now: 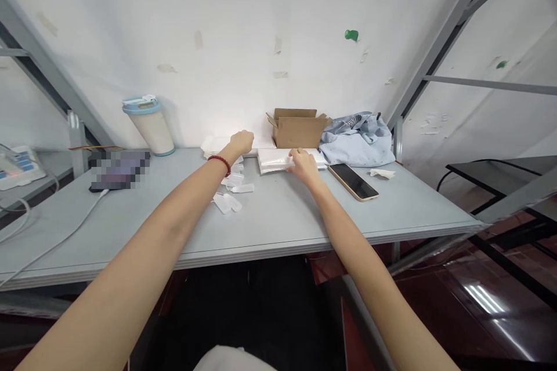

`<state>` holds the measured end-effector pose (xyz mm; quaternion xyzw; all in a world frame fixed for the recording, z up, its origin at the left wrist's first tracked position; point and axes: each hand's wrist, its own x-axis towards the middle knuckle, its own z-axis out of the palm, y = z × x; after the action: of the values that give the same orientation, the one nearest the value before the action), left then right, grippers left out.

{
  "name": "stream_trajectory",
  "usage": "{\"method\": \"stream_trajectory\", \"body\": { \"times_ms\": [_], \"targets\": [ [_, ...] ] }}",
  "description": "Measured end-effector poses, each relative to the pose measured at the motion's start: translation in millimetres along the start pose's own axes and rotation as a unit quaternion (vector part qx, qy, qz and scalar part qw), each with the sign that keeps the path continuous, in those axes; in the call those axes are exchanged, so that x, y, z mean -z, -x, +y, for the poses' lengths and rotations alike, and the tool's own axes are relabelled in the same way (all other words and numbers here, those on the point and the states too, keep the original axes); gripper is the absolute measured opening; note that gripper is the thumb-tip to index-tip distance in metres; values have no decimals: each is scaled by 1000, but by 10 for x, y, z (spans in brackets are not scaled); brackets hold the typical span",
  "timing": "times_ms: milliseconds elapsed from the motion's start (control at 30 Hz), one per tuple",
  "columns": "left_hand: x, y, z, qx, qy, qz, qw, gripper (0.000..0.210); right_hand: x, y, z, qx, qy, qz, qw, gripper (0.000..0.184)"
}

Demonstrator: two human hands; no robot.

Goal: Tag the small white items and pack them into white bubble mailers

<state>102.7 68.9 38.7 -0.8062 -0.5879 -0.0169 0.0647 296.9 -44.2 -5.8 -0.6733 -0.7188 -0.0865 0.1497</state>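
Observation:
My left hand (242,142) is closed at the back of the table, beside a white stack (213,145); what its fingers hold, if anything, is hidden. A pile of clear plastic bags (274,161) lies flat in front of the cardboard box. On that pile, my right hand (304,163) has its thumb and fingers pinched at the plastic near the middle. Several small white translucent pieces, shaped like tags or little tubes (241,188), are scattered below my left wrist, partly covered by my forearm.
An open cardboard box (298,130) stands against the wall, with a light blue cloth (359,142) to its right. A phone (353,181) and crumpled tissue (382,174) lie at the right. Leftward are a tumbler (152,127) and a blurred device (119,170) on a white cable.

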Motion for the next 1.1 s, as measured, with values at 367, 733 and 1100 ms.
{"method": "stream_trajectory", "body": {
  "times_ms": [367,733,1100],
  "targets": [
    [336,330,-13,-45,-40,133,989,33,-58,11,-43,32,-38,55,997,51],
    [-147,1151,254,-186,15,268,945,25,-181,38,-424,123,27,279,952,16],
    [-108,1108,-657,125,347,370,853,27,-60,85,-371,122,36,177,976,30]
  ]
}}
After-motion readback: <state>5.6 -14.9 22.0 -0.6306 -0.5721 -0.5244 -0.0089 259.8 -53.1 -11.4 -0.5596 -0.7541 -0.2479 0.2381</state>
